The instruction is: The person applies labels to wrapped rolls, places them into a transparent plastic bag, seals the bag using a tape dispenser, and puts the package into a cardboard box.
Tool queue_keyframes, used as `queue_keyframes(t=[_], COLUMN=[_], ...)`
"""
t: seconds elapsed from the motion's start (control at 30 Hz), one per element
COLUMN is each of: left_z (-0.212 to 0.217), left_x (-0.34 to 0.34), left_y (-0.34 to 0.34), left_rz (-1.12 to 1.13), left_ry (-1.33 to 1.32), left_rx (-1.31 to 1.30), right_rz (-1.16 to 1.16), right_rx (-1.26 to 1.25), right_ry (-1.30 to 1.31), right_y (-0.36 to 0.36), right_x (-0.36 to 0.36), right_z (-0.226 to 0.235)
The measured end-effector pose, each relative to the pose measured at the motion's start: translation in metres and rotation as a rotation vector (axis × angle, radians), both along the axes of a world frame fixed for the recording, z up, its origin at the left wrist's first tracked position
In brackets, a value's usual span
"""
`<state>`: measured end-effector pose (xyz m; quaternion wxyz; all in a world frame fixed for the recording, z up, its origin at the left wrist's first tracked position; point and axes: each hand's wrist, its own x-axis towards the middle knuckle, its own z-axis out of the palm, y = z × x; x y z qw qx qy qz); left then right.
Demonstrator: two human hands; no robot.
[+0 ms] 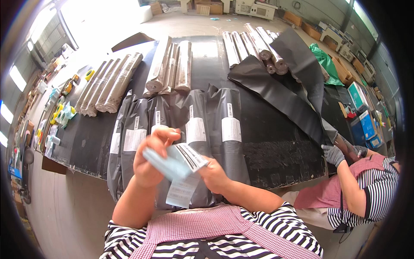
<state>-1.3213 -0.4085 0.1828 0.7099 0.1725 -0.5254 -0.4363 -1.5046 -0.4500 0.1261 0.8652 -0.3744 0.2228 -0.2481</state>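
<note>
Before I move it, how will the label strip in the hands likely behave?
Probably floppy: the label strip's lower end hangs below the hands. Likely light for its size, since it looks paper-thin.

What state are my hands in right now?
Left hand: fingers curled at the label strip; blurred, grip can't be told.
Right hand: closed, holding the label strip.

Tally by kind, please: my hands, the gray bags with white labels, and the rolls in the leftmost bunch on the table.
Left hand and right hand: 2
Labeled gray bags: 5
Rolls, leftmost bunch: 4
Total: 11
</note>
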Motion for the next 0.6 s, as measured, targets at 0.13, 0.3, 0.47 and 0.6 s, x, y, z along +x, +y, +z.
queue_keyframes(t=[0.13,0.3,0.47,0.6], left_z=[-0.008,-0.055,-0.051,-0.056], left_x=[0.02,0.014,0.02,0.047], left_y=[0.06,0.113,0.141,0.171], left_rz=[-0.103,-0.194,-0.109,0.115], left_ry=[-0.501,-0.378,-0.266,-0.522], left_rx=[0.353,0.769,0.813,0.604], right_rz=[-0.134,-0.192,-0.15,0.117], right_rx=[0.263,0.236,0.098,0.403], right_ry=[-0.22,-0.171,-0.231,-0.41], right_y=[-0.014,-0.006,0.002,0.018], right_x=[-0.003,0.011,0.022,0.039], right_z=[0.008,0.012,-0.003,-0.024])
